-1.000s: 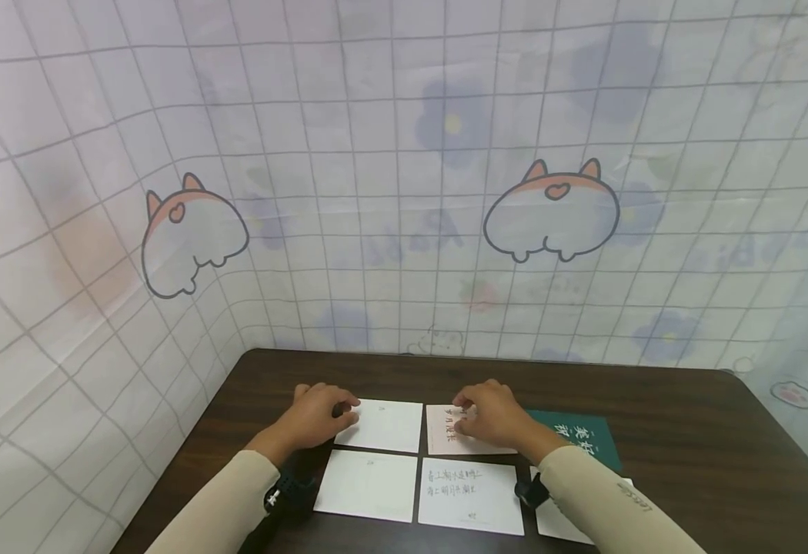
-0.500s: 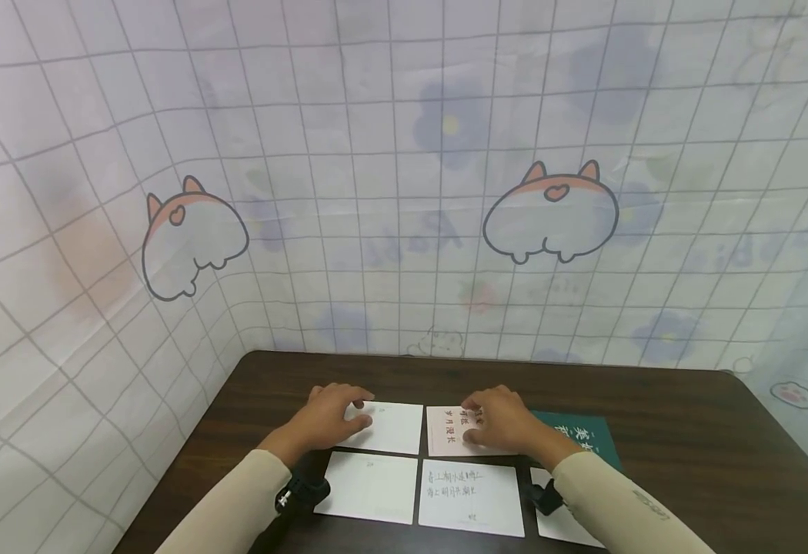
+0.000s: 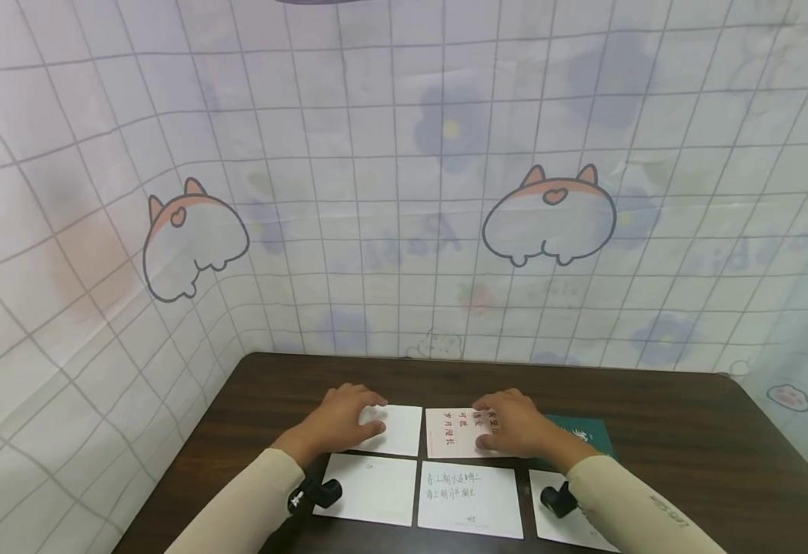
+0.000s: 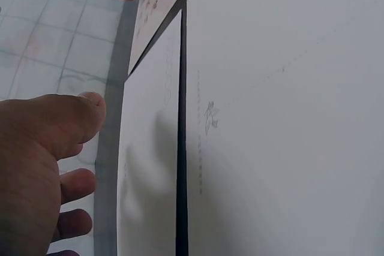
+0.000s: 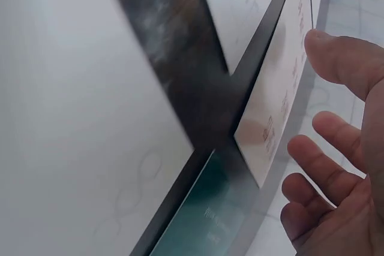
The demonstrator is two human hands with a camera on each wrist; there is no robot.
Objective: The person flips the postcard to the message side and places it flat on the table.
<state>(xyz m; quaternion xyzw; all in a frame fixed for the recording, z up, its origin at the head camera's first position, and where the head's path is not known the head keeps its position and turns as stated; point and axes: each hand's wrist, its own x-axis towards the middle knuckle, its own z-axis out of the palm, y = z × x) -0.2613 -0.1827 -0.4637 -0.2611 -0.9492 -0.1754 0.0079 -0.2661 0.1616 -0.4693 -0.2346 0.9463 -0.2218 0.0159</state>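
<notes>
My left hand (image 3: 340, 419) is over the left end of the back-left white card (image 3: 402, 432), its fingers loosely bent and holding nothing. Thumb and fingers stand apart in the left wrist view, where that hand (image 4: 42, 142) is beside the narrow-looking card (image 4: 150, 166). My right hand (image 3: 520, 425) is over the right part of a pink card (image 3: 444, 442) with red Chinese characters, hiding some of them. In the right wrist view the fingers of this hand (image 5: 348, 166) are relaxed, with nothing between them. Whether either hand touches a card, I cannot tell.
A dark green card (image 3: 598, 432) lies right of the pink one, partly behind the right arm. In the front row are a white card (image 3: 376, 500), a card with handwritten lines (image 3: 469, 512) and another white card (image 3: 552, 529). Dark wooden table (image 3: 681, 462); patterned cloth (image 3: 404, 192) behind.
Both hands have slid to the right over the cards. More of the pink card's writing shows, while the left hand covers more of the back-left card. The cards look unmoved.
</notes>
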